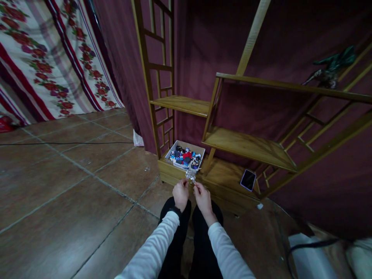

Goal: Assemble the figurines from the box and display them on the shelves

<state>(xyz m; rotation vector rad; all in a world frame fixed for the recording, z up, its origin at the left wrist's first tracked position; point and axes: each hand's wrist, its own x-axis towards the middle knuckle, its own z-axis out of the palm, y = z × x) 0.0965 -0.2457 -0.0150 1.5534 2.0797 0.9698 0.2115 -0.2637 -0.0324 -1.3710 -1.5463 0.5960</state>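
Both hands are in close together, low over the knees, and here's the grip: the left hand (180, 192) is nearly closed, thumb and fingers pinched at the near left edge of a clear wrapper (191, 175). The right hand (202, 197) matches it, fingers curled, fingertips pinching the wrapper's near right side. Neither palm is open; it's all fingertips out there!

The wrapper sits just beyond both hands, between them and a touch forward, crinkled and shiny; whether anything is inside, I cannot tell. Right behind it, the box (198, 148), white-walled and loaded with small toys (186, 156), a jumble of red, blue, black and white. The wrapper overlaps the box's near corner in this view; whether they touch is unclear.

The box rests on the low wooden base of the shelf (186, 104), over at its left end. Along to the right, well apart from the hands, a dark-screened tablet (248, 180) lies on that same base.
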